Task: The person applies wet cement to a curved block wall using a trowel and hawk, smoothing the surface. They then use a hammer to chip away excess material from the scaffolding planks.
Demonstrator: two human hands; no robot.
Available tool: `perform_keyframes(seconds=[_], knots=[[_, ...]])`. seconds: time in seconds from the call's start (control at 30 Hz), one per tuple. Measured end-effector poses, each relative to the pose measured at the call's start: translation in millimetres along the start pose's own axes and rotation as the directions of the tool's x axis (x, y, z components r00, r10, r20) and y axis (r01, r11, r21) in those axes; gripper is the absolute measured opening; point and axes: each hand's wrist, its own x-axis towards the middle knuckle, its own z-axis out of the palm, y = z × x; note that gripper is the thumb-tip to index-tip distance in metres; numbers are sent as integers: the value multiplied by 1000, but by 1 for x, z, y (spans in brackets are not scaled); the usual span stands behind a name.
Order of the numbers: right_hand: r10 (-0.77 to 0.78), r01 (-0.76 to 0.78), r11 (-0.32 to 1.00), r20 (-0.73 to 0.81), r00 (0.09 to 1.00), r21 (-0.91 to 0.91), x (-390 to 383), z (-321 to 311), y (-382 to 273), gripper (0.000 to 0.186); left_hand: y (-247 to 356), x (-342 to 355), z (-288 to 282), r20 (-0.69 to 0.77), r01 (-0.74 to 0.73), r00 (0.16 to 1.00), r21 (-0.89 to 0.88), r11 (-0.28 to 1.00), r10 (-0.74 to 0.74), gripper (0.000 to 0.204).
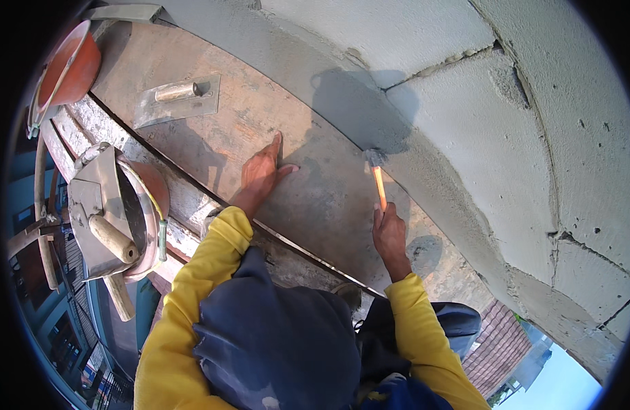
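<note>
My right hand [390, 239] grips a paintbrush [378, 179] by its orange handle. The dark, wet-looking bristles meet the grey rendered strip along the foot of the block wall [458, 137]. On the brown plywood board [315, 198] rests my left hand [261, 171], empty, with its index finger and thumb stretched apart. Farther up the board lies a plastering trowel [178, 100], its wooden handle facing up.
An orange bucket [74, 72] stands at the far left. Below it, a second bucket [149, 181] has wooden-handled trowels [113, 239] across its top. Mortar-stained planks [117, 133] run along the board, with a drop and buildings beyond. My knees are close to the board's near edge.
</note>
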Motion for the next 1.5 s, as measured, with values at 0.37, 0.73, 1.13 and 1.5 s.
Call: perform_keyframes(seconds=[0.37, 0.73, 1.13, 1.5], knots=[[-275, 372, 907, -392, 878, 196, -15, -5, -11, 25, -1, 0, 1, -22, -24, 999, 14, 1000, 24, 103], [-376, 695, 621, -640, 670, 363, -12, -33, -33, 29, -11, -2, 10, -159, -127, 979, 8, 992, 127, 99], [-492, 520, 844, -582, 647, -136, -10, -42, -53, 27, -8, -8, 7, -75, -59, 996, -21, 998, 58, 98], [-304, 291, 914, -1, 953, -281, -7, -59, -68, 27, -8, -9, 4, -45, -21, 999, -62, 998, 18, 95]])
